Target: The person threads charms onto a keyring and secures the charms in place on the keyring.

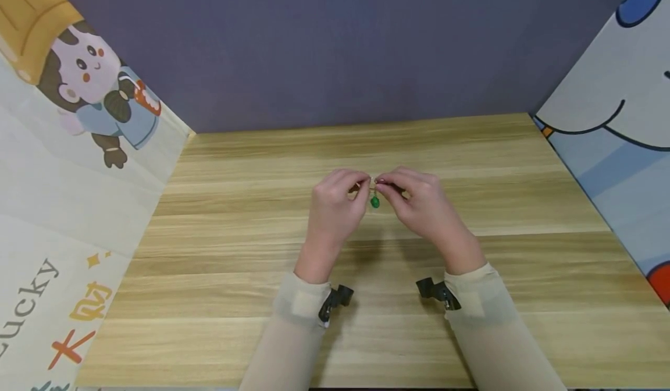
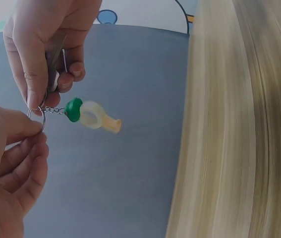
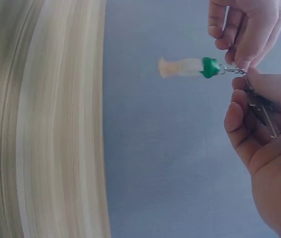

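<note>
Both hands meet over the wooden table, around a keychain. My left hand (image 1: 337, 205) pinches the thin metal key ring (image 2: 44, 120) between thumb and index finger. On the ring's other side, the right hand (image 1: 421, 202) has its thumb and index fingertip at the ring and holds flat metal keys (image 3: 265, 115), which its fingers partly hide. From the ring a short chain (image 2: 54, 110) leads to a hanging charm with a green top (image 1: 374, 202). Below its green part the charm has a pale, translucent body (image 2: 91, 114) and a peach-coloured end (image 2: 112, 124).
The wood-grain table (image 1: 235, 234) lies under both arms. Behind it rises a grey-blue panel (image 1: 335, 48). Cartoon-printed panels stand at the left (image 1: 47, 193) and right (image 1: 591, 112). Each sleeve cuff carries a small black camera mount (image 1: 335, 302).
</note>
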`<state>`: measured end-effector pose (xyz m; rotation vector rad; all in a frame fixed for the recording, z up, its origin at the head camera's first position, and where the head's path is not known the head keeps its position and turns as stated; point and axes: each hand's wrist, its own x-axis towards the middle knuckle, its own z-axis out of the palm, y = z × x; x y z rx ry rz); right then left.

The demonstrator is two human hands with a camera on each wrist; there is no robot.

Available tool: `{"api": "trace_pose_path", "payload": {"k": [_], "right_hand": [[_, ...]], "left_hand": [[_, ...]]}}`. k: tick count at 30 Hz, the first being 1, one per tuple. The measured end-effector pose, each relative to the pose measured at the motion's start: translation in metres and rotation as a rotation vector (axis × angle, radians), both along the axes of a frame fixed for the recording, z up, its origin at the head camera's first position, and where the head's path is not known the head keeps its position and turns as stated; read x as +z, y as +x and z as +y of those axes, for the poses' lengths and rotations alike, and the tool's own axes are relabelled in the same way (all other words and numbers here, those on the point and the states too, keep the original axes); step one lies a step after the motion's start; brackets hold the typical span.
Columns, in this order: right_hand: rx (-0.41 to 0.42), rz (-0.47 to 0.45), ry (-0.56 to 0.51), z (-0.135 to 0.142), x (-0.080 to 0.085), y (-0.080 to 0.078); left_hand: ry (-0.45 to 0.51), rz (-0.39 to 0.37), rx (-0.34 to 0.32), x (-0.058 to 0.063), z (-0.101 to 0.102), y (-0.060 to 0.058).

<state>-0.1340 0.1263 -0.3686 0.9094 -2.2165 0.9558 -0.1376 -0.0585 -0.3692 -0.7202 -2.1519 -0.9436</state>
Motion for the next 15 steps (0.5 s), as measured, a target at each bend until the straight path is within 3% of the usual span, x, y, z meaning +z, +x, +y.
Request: {"api": "trace_pose_path", "payload": {"k": [8, 15], "right_hand": [[-0.002, -0.004, -0.013, -0.0032, -0.0032, 0.0012], [0.008, 0.016, -0.028, -0.0065, -0.0045, 0.0015]], "left_hand": [[0.183, -0.188, -0.028, -0.0023, 0.0002, 0.0015], [0.316, -0.369, -0.006, -0.001, 0.0015, 0.004]]}}
